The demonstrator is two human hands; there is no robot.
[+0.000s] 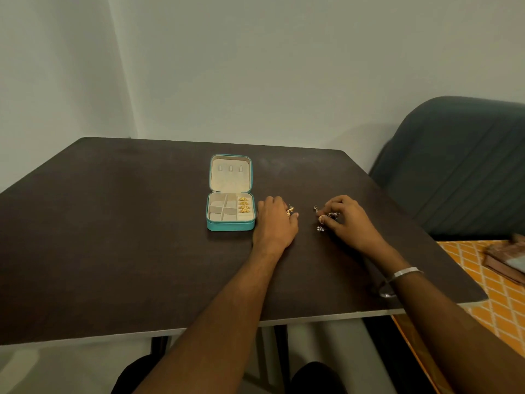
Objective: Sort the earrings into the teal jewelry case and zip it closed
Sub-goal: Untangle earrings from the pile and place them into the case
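The teal jewelry case lies open on the dark table, lid flat behind it. Several gold earrings sit in its right compartment; the other cells look bare. My left hand rests just right of the case, fingers curled around a gold earring at its thumb side. My right hand is further right, fingertips pinched on a small earring. A dark earring lies by its fingertips and a pale beaded earring lies just below them.
A grey-blue padded chair stands at the table's right. An orange patterned cloth with a brown book lies beyond the right edge. A wall runs behind the table. A silver bangle is on my right wrist.
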